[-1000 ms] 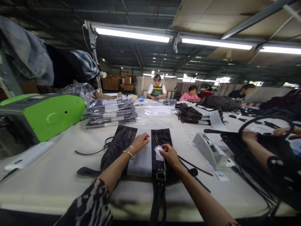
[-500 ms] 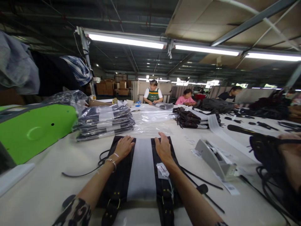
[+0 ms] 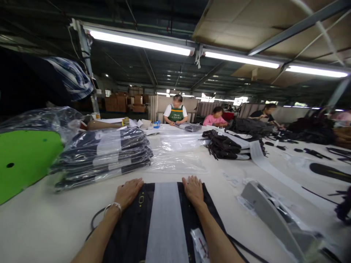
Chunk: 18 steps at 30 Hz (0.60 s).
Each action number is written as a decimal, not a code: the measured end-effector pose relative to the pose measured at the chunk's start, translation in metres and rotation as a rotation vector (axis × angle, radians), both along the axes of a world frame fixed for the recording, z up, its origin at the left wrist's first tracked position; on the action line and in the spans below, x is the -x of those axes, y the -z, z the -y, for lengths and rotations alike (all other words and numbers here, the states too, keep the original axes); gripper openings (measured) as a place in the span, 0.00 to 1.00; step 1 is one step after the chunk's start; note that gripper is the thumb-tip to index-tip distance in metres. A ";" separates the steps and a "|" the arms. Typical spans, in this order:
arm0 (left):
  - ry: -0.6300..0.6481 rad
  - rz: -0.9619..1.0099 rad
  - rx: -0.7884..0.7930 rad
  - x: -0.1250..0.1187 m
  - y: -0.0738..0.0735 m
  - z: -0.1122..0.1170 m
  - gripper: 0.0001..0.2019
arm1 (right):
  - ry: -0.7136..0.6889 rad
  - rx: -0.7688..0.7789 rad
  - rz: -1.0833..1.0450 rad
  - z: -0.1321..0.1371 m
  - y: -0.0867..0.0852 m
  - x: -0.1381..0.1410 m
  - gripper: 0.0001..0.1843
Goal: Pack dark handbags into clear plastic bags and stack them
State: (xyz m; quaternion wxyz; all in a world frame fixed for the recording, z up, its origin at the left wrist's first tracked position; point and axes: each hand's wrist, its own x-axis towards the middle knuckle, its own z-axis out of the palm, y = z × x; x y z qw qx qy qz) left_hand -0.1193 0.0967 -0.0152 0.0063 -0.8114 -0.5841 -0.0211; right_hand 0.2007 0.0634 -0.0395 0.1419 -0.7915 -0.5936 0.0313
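Note:
A flat black bag [image 3: 128,230] lies on the table in front of me, with a pale strip of wrapping [image 3: 165,219] running down its middle. My left hand [image 3: 128,192] rests at its far left corner, fingers stretched out and holding nothing. On the far right part lies my right hand [image 3: 194,190], its fingers extended and slightly apart. A gold-coloured metal fitting [image 3: 141,199] shows on the bag beside my left hand. Next to my right forearm is a white tag in clear plastic [image 3: 199,243]. A dark cord sticks out past my left wrist.
Black bags in clear plastic [image 3: 106,153] are stacked at left, beside a green machine [image 3: 30,160]. Clear plastic bags [image 3: 178,160] lie beyond my hands. At right stand a grey tape dispenser [image 3: 274,215] and a pile of black bags [image 3: 225,144]. Co-workers sit across the table.
My left hand has moved outward to the bag's left corner, uncovering the metal fitting. My view has come closer, and the buckled straps at the near end have left it.

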 end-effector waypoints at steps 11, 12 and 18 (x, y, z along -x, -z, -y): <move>0.137 0.011 -0.015 -0.046 -0.030 -0.011 0.21 | -0.008 -0.055 0.121 0.009 0.007 -0.027 0.37; 0.181 -0.005 -0.068 -0.061 -0.033 -0.022 0.20 | -0.010 -0.069 0.128 0.009 0.008 -0.028 0.36; 0.308 -0.009 -0.031 -0.165 -0.029 -0.086 0.19 | -0.013 -0.151 0.117 0.009 0.013 -0.024 0.34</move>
